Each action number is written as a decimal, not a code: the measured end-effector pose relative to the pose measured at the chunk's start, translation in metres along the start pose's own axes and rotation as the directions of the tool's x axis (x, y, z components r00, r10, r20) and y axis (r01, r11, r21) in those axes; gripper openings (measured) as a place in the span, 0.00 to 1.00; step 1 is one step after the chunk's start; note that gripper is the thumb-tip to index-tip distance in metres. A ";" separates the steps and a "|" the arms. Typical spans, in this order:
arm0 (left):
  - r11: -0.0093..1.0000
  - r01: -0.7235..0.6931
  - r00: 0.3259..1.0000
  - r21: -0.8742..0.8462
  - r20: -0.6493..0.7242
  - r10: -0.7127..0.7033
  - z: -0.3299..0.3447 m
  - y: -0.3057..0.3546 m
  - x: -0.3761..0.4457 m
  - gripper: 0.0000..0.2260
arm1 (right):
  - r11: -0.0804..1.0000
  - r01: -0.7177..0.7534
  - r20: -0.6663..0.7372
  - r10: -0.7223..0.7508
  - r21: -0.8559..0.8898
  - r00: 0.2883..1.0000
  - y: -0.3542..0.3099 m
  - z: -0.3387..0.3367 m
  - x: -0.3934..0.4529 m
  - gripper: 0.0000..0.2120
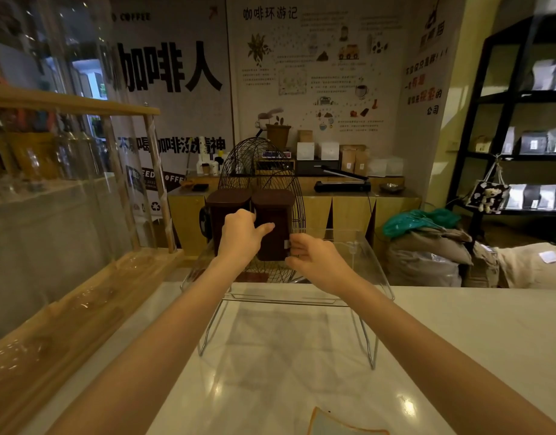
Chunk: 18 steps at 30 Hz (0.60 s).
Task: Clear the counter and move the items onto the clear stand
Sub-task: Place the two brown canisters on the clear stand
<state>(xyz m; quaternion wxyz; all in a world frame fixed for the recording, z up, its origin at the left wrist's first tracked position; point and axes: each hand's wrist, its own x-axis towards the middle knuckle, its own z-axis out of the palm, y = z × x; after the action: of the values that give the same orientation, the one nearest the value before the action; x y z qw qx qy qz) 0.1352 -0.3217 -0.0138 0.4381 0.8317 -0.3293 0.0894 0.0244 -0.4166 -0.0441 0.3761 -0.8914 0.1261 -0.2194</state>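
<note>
On the clear stand (358, 246), both hands (242, 237) (314, 262) grip the right brown canister (272, 215).

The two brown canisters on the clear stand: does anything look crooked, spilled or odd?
Nothing stands out. Both brown canisters stand upright, side by side, lids on, on the clear stand, with no spill visible.

A pale, glossy marble-patterned counter (458, 340) carries a clear acrylic stand on thin bent-wire metal legs (369, 346), set near the counter's far edge. Two dark brown square lidded canisters (272, 211) stand side by side, touching, on the stand's transparent top. A flat pale-blue item with an orange-brown border (339, 425) lies at the counter's near edge, partly out of frame.
</note>
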 end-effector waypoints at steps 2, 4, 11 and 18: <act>0.999 -0.020 0.999 0.042 -0.026 0.021 0.000 -0.001 0.000 0.16 | 1.000 0.018 0.008 -0.018 -0.021 1.000 0.001 0.001 0.001 0.23; 0.997 -0.030 0.999 0.068 -0.035 0.033 -0.001 -0.002 -0.001 0.16 | 0.998 0.036 0.020 -0.035 -0.049 0.999 0.002 0.002 0.002 0.23; 0.979 -0.056 0.998 0.197 0.000 0.057 -0.011 0.001 -0.004 0.16 | 0.925 0.098 0.091 -0.069 -0.367 0.993 -0.009 -0.019 -0.011 0.19; 0.897 -0.156 0.986 0.413 0.114 0.119 -0.033 0.015 -0.020 0.15 | 0.671 0.334 0.163 -0.306 -0.662 0.938 -0.027 -0.046 -0.102 0.13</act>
<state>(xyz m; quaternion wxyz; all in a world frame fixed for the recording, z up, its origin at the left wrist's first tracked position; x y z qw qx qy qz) 0.1151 -0.2922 0.0067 0.2266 0.8842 -0.3786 0.1535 -0.0855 -0.3870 -0.0261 -0.0185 -0.9785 0.0322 -0.2029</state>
